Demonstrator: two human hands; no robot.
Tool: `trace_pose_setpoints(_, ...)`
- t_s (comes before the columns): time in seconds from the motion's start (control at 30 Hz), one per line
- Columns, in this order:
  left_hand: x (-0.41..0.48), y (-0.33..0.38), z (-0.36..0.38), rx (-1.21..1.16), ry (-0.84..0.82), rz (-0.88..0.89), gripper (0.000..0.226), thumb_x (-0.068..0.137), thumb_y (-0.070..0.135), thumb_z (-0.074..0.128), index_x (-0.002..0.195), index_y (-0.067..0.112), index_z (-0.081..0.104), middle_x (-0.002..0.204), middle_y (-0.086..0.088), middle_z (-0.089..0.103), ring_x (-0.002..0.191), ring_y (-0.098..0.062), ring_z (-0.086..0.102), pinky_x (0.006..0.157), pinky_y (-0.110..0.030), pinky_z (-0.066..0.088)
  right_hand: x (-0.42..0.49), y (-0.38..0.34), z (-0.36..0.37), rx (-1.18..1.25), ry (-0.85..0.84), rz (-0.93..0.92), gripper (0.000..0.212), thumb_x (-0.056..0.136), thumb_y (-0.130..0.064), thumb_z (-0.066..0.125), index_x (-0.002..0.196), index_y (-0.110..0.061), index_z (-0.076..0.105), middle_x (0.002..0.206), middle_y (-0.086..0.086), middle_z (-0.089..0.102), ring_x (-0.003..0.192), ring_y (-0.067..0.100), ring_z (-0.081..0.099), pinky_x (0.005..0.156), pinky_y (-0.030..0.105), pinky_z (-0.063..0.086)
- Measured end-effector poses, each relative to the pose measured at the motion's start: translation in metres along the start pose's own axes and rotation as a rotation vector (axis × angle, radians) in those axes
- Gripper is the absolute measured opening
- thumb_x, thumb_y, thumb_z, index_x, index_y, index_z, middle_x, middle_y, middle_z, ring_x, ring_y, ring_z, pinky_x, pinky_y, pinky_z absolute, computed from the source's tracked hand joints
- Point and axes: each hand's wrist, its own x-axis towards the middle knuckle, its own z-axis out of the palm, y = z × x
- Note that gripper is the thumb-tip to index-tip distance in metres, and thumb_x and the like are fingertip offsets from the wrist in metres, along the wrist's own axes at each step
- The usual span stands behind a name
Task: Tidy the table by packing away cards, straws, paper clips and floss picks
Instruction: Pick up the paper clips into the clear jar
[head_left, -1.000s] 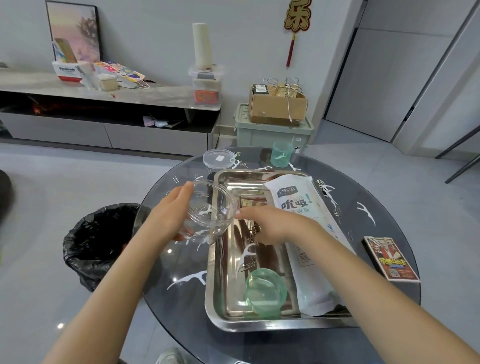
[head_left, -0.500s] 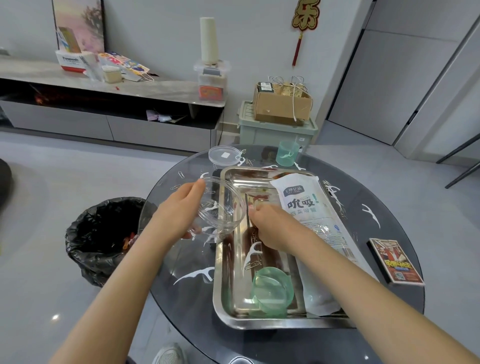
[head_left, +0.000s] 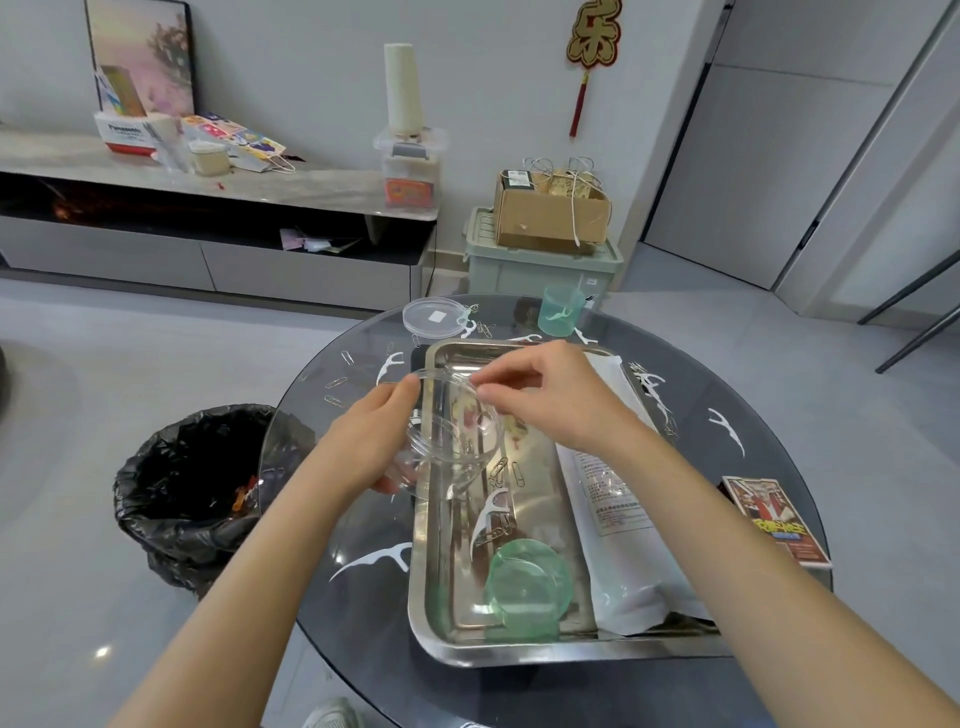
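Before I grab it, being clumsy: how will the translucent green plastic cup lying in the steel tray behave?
The translucent green plastic cup lies on its side, so a nudge may roll it. It looks thin and empty, probably light. The polished steel tray may let it slide.

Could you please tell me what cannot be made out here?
Head view: whether fingers of the right hand pinch anything; too small.
Head view: contents of the clear round plastic container; lost in reflections.
Head view: upper half of the white plastic pouch; behind the right forearm.
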Motion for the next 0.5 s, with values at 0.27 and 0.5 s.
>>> trace_pose_setpoints(0.27,0.01,-0.006,-0.007,-0.154,0.049,-0.114,0.029,0.097,0.041,0.032,0.117,0.022,0.043,0.093,-0.017,0.055,0.071,-0.041,0.069,0.073,-0.041,0.056,-0.001,0.028,0.006,-0.564,-0.239,0.227,0.032,0.091,-0.029,0.062,0.115,-0.009,0.064,0.111,0.007,0.065,0.098,0.02,0.061,0.086,0.031,0.05)
trace_pose_setpoints(0.5,0.008,-0.006,-0.009,-0.159,0.046,-0.104,0.028,0.098,0.043,0.031,0.115,0.024,0.043,0.093,-0.013,0.054,0.067,-0.037,0.069,0.07,-0.04,0.057,-0.002,0.028,0.042,-0.771,-0.314,0.249,0.029,0.087,-0.032,0.065,0.084,-0.007,0.05,0.091,0.008,0.051,0.084,0.023,0.047,0.069,0.028,0.039)
